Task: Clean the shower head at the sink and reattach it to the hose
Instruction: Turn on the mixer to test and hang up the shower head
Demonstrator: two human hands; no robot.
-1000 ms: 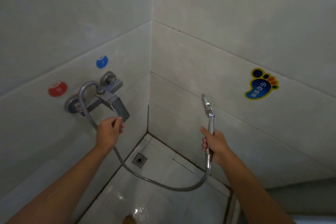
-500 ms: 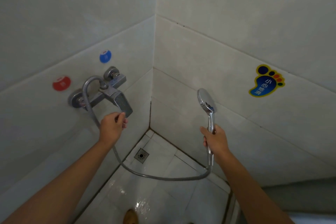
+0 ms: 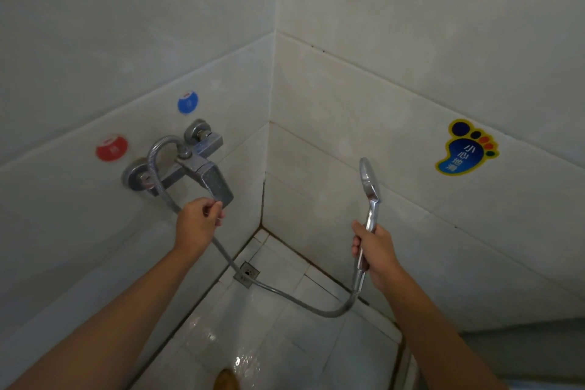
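Chrome shower head (image 3: 368, 179), joined to its hose (image 3: 304, 301), has just swung edge-on in the closed right hand (image 3: 373, 252); left hand (image 3: 198, 225) still pinches the mixer lever (image 3: 218, 187); likely testing flow, reattachment apparently done.

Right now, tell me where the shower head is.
In the head view it is right of centre, held upright by the handle in the right hand; the shower head sits before the right wall, left of the foot sticker.

Chrome shower head (image 3: 369, 179) upright (edge-on), joined to sagging hose (image 3: 304, 304).
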